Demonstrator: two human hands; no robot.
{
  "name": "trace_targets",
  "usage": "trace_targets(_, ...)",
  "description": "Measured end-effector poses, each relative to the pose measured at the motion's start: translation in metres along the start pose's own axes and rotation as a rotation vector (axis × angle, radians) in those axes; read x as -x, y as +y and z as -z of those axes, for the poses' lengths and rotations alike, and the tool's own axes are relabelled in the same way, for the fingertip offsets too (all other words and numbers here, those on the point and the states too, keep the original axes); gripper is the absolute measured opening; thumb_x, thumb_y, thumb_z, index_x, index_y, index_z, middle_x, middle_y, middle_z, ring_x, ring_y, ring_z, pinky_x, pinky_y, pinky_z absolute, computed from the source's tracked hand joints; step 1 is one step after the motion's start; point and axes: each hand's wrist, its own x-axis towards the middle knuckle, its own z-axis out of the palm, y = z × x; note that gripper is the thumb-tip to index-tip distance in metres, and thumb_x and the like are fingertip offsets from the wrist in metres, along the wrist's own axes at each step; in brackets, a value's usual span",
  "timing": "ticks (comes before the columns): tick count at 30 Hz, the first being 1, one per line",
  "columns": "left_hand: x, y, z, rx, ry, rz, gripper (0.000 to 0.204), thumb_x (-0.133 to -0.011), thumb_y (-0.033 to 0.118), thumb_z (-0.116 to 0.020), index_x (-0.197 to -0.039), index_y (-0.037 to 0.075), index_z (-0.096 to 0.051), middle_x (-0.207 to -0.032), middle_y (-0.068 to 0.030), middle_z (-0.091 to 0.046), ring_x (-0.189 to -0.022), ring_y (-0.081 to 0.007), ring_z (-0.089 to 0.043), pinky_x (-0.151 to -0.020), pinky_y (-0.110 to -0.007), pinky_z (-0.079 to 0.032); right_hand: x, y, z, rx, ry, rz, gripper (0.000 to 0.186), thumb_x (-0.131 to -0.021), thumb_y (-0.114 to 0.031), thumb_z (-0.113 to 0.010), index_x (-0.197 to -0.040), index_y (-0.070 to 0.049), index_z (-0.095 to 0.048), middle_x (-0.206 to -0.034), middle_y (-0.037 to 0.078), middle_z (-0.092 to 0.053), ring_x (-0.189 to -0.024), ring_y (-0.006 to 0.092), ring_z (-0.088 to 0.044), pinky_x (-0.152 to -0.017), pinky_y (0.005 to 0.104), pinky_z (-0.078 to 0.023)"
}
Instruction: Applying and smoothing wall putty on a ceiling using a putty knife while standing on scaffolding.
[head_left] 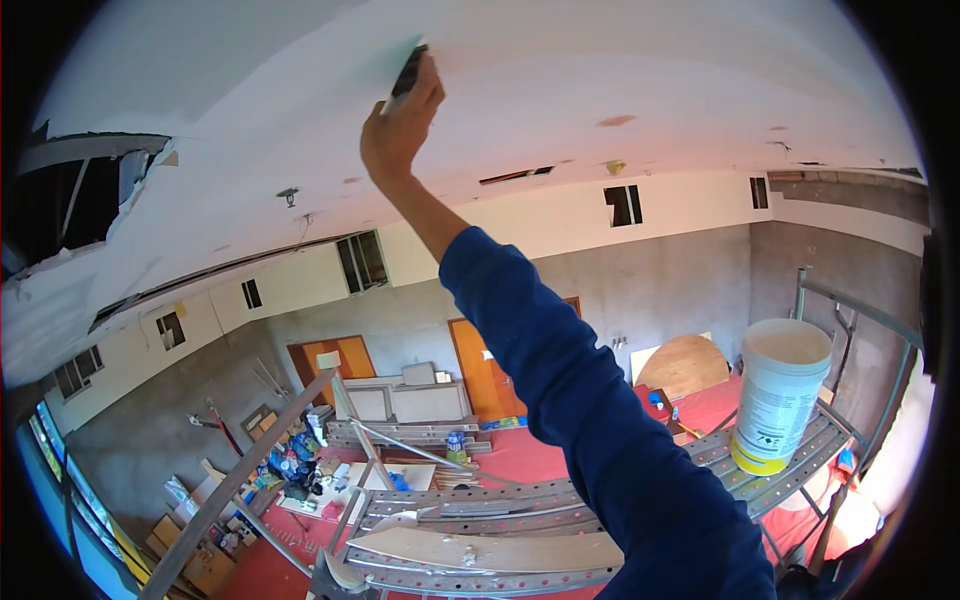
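Observation:
My right hand (398, 135), at the end of a blue sleeve, reaches up to the white ceiling (520, 90). Its fingers and thumb are closed around a small, dark, flat hand tool (408, 72) with a pale edge. The tool's upper end meets the ceiling, or is very near it; most of its far side is hidden, so its exact kind cannot be told. A faint greenish tint shows on the ceiling beside it. My left hand is out of view.
Below is a scaffold platform of perforated metal planks (480, 580), carrying a long pale board (490, 548). A white bucket (785, 395) with a yellow base stands at the right, by a metal guardrail (865, 310). Another rail (240, 470) slants at left. A ragged opening (75, 200) breaks the ceiling.

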Motion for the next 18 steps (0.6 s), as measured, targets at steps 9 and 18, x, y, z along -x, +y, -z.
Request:
trace_targets(9, -0.046, -0.01, -0.131, 0.162, -0.399, -0.128, 0.027, -0.086, 0.023, -0.05, -0.108, 0.006, -0.053, -0.098, -0.0067, -0.06, -0.09, -0.0206, -0.059, -0.074, -0.034, -0.052, 0.087, -0.045, 0.153, -0.793, -0.764, -0.836, 0.054, -0.085, 0.0, -0.046, -0.135, -0.012, -0.027, -0.128, 0.009, -0.041, -0.113, 0.0231, -0.047, -0.094, 0.0464, -0.043)
trace_targets(18, -0.072, -0.045, -0.231, 0.287, -0.716, 0.125, 0.029, -0.088, 0.02, -0.043, -0.107, -0.001, -0.051, -0.099, -0.0133, -0.062, -0.084, -0.0227, -0.064, -0.066, -0.035, -0.057, 0.116, -0.102, 0.299, -0.358, -1.283, -0.562, 0.055, -0.081, 0.015, -0.036, -0.132, -0.007, -0.036, -0.129, 0.013, -0.041, -0.122, 0.0233, -0.042, -0.099, 0.0313, -0.034)
